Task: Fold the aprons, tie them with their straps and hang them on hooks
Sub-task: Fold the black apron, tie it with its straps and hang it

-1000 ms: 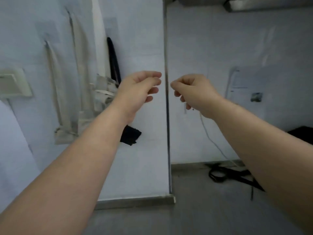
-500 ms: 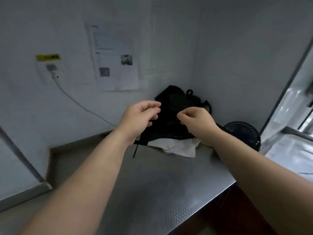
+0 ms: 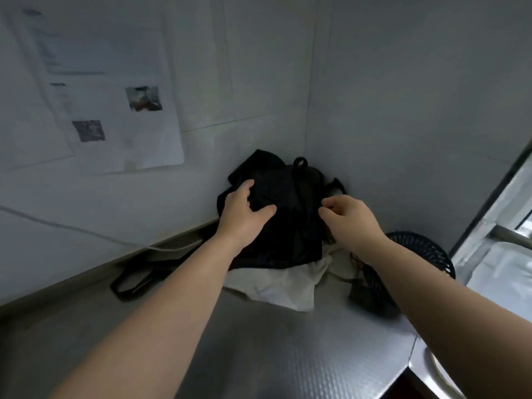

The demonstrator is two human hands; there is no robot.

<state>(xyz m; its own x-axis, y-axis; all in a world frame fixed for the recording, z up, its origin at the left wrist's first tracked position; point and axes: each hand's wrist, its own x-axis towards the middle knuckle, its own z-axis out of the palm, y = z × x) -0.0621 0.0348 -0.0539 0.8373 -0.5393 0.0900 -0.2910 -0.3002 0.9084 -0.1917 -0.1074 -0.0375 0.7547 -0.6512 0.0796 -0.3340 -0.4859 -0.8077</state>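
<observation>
Reaching farther than a moment ago, you are laying your spread left hand (image 3: 241, 214) on the black apron (image 3: 288, 226) heaped in the far corner of the counter (image 3: 259, 355), while your right hand (image 3: 348, 217) is curling at its right edge, grip unclear.

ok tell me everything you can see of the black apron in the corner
The black apron is a crumpled heap of dark, matte cloth, bunched against the wall corner on the steel counter. It lies on a white cloth. A small loop sticks up at its top; a black strap trails left along the counter. The left hand rests on it with spread fingers; the right hand, fingers curled, is at its right edge, grip unclear.
</observation>
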